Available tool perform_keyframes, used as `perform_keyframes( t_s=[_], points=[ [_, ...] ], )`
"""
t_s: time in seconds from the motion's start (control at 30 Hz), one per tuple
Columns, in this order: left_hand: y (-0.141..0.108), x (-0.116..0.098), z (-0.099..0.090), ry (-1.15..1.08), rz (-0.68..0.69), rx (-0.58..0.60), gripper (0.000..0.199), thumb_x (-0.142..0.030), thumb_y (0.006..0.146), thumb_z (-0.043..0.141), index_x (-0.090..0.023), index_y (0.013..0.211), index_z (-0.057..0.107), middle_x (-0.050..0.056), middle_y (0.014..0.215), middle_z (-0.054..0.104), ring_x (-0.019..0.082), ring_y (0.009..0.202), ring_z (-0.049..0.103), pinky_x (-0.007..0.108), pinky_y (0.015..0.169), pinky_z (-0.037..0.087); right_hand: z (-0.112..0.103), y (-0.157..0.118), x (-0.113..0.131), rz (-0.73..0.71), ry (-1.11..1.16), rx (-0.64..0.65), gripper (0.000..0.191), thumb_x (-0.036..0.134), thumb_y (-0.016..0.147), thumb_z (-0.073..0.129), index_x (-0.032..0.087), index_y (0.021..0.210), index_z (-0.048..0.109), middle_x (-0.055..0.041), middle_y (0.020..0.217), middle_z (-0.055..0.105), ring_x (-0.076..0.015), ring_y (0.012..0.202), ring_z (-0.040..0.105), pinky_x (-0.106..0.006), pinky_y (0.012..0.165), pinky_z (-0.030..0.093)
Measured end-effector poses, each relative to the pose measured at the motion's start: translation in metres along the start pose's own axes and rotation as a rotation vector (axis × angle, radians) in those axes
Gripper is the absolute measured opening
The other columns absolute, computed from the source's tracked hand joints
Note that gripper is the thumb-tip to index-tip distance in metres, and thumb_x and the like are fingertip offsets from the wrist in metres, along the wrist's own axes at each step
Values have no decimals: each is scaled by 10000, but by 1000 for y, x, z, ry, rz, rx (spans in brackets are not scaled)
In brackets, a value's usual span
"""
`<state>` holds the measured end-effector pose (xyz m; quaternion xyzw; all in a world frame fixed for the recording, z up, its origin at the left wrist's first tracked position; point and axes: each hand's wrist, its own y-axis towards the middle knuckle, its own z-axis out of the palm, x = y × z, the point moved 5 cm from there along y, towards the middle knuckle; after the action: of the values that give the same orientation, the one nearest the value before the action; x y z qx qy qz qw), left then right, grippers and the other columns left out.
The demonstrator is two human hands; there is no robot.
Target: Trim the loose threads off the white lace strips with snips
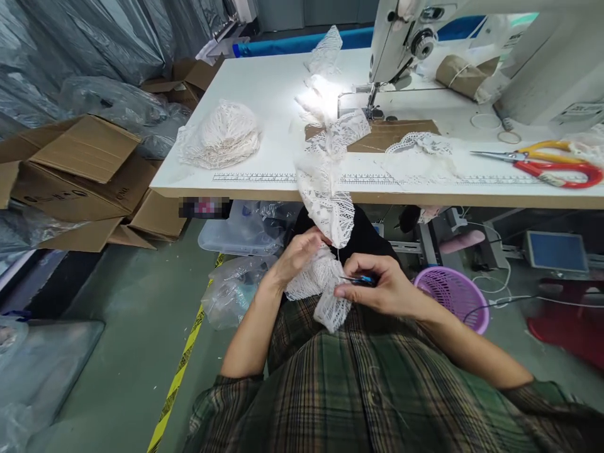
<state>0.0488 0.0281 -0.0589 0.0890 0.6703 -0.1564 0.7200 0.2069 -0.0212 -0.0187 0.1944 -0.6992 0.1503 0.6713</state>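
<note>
White lace trim point(325, 220) hangs over the table's front edge down to my lap, where more of it lies gathered. My left hand point(301, 255) is closed on the lace, its fingertips partly hidden behind it. In my right hand point(380, 286) is a small pair of thread snips point(361, 280) with dark blades and a blue part. The blades point left and lie against the lace, close to a thread that runs down between the pieces. Upward, the strip continues across the table beside the sewing machine's needle area point(374, 107).
On the white table point(264, 82) sit a lace bundle point(224, 135), brown card point(377, 135) and red-and-yellow scissors point(542, 163). The sewing machine point(401, 38) stands at the back right. Below are a purple basket point(453, 296), a clear plastic bin point(240, 229) and cardboard boxes point(85, 170).
</note>
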Motion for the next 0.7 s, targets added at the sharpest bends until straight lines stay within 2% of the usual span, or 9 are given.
perform_keyframes(
  t_s=[0.07,0.1,0.17,0.23,0.33,0.4,0.5,0.57,0.7],
  points=[
    [0,2,13,-2,1,112,566,-722,704,706,-192,879,800,115,1055,729,316,1092,631,365,930,473,-3,4,-5,21,14,-32,407,497,752,803,186,675,552,45,628,464,-89,572,400,-252,561,407],
    [0,2,16,-4,6,133,483,-653,698,754,-195,843,796,108,1066,729,309,1103,631,365,955,459,-5,6,-8,39,23,-43,407,490,748,806,187,682,542,47,633,466,-88,573,404,-249,561,408],
    [-2,3,15,-20,12,125,341,-522,692,811,-190,756,765,100,1061,734,285,1080,642,359,966,449,-9,7,-15,73,26,-51,404,470,740,813,191,697,524,47,648,475,-87,581,409,-240,558,402],
    [-6,5,10,-45,-13,96,293,-456,695,823,-182,719,725,94,990,743,255,986,660,347,909,471,-13,6,-23,94,-2,-42,395,463,741,810,192,723,524,39,675,496,-93,604,423,-235,566,401],
    [-11,8,2,18,-82,21,280,-439,713,816,-182,736,708,50,792,718,189,772,634,301,778,485,-20,6,-34,107,-63,-40,376,494,779,770,186,782,554,24,711,524,-106,642,446,-236,581,397],
    [-14,8,-2,106,-108,-29,262,-422,717,820,-184,775,729,34,763,712,168,726,615,280,746,481,-25,9,-42,105,-107,-60,374,537,849,684,176,826,589,9,730,545,-114,652,457,-241,586,386],
    [-15,8,-4,170,-120,-54,245,-404,742,806,-186,848,772,61,878,758,194,805,655,292,787,495,-30,17,-56,148,-193,-95,521,611,972,430,159,800,624,-1,675,540,-120,607,449,-259,571,348],
    [-15,8,-4,192,-118,-56,221,-398,769,785,-188,841,790,76,926,774,216,865,677,308,829,500,-31,24,-63,181,-267,-99,618,636,992,333,153,766,645,4,608,515,-124,567,437,-273,562,314],
    [-14,8,-4,236,-111,-65,179,-369,787,768,-196,810,805,71,903,783,217,872,688,312,859,497,-23,38,-62,108,-401,-59,562,599,991,391,159,826,698,21,562,504,-120,540,423,-276,568,278]
  ],
)
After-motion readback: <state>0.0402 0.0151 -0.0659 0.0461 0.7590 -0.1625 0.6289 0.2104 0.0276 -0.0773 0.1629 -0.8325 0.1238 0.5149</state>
